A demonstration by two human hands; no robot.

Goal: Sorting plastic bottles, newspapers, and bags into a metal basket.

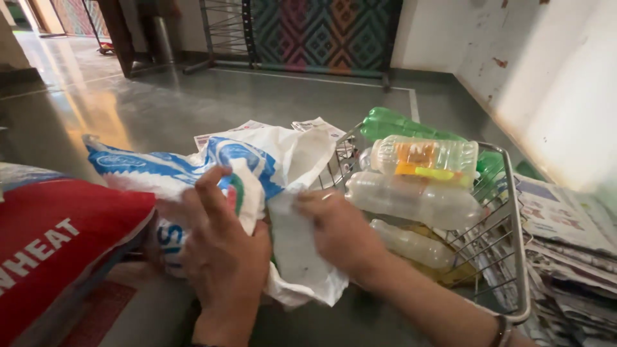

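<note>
Between both hands, crumpled white-and-blue sack (257,160)

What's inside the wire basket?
The wire basket holds clear plastic bottles, one with an orange label, and green bottles behind. The bottles cover its bottom.

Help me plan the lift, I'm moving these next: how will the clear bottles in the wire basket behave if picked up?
The clear bottles look empty, so probably light. They lie sideways, heaped in the wire basket, so likely to roll or slide. Their thin walls may dent when squeezed.
</note>
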